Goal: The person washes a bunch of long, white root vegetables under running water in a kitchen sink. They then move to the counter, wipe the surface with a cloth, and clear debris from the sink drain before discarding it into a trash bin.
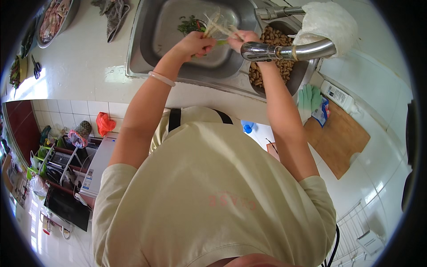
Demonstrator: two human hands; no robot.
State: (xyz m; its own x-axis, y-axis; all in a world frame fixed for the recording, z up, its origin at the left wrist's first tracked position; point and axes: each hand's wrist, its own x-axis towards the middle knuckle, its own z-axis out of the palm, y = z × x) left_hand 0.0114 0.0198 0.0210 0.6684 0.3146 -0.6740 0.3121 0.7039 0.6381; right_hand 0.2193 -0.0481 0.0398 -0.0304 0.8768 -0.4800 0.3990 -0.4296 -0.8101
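Note:
Over the large basin of a stainless steel sink (pixel 133 63), my left hand (pixel 196 45) is closed on a bunch of stalks with pale, stringy roots (pixel 213 26). Just to its right, my right hand (pixel 243 37) pinches more of the pale roots, partly hidden behind the chrome faucet head (pixel 257 51). Green stems show between both hands. Dark green leaves with a bit of red (pixel 189 26) lie in the basin beyond my left hand. Under my right forearm, the smaller basin holds many unshelled peanuts (pixel 280 36).
A white cloth (pixel 327 26) wraps the faucet pipe. Right of the sink are pale green gloves (pixel 308 98), a white bottle (pixel 338 96) and a wooden board (pixel 340 133). On the left counter lie a grey rag (pixel 115 18), black scissors (pixel 36 67) and a metal bowl of raw meat (pixel 55 21).

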